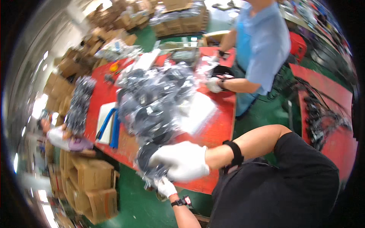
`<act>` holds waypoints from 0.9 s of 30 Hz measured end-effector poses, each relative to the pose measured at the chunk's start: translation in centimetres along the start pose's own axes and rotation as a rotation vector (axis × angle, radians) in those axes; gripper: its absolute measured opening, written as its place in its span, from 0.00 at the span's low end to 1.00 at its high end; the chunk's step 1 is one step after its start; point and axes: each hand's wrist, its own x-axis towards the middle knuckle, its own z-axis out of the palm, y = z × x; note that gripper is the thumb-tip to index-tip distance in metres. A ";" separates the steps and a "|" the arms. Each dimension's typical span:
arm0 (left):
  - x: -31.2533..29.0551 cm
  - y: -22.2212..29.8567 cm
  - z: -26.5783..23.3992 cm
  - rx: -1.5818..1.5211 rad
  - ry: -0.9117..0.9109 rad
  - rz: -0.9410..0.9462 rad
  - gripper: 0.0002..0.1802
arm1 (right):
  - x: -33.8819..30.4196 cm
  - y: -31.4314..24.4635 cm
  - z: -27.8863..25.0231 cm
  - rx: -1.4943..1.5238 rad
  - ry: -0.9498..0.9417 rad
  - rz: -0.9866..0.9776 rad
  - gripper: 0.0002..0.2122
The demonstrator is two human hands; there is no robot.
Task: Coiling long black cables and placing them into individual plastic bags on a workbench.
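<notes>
At the near edge of the red table, a black rounded part in a clear plastic bag (145, 155) lies between my hands. My right hand (182, 159), in a white glove, rests over it; its fingers are blurred and partly hidden. Lower down, my left hand (166, 187), also gloved, is closed on the bag's near end. Just beyond, a large heap of similar black parts in clear bags (152, 98) covers the middle of the table. White flat bags (199, 114) lie to the right of the heap.
Across the red table (207, 171), a co-worker in a light blue shirt (262, 45) handles a black round part (222, 72) with gloved hands. Blue-handled tools (110, 125) lie at the left. Cardboard boxes (91, 174) stack at lower left. Cables (315, 117) lie on another red table.
</notes>
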 end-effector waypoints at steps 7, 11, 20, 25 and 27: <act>-2.6 -0.1 8.9 0.328 -0.427 0.114 0.28 | -9.3 -6.0 -6.7 0.421 0.356 -0.162 0.20; -3.9 0.5 13.9 0.458 -0.593 0.245 0.26 | -14.5 -5.4 -8.1 0.390 0.908 -0.378 0.17; -7.9 2.7 22.1 0.618 -0.800 0.591 0.21 | -27.2 -6.5 -10.5 0.155 1.346 -0.398 0.14; -12.3 4.1 28.2 0.623 -0.849 0.775 0.18 | -34.6 -7.2 -11.7 0.054 1.443 -0.500 0.14; -13.7 5.2 30.6 0.625 -0.840 0.847 0.17 | -37.4 -7.4 -12.7 0.025 1.465 -0.561 0.14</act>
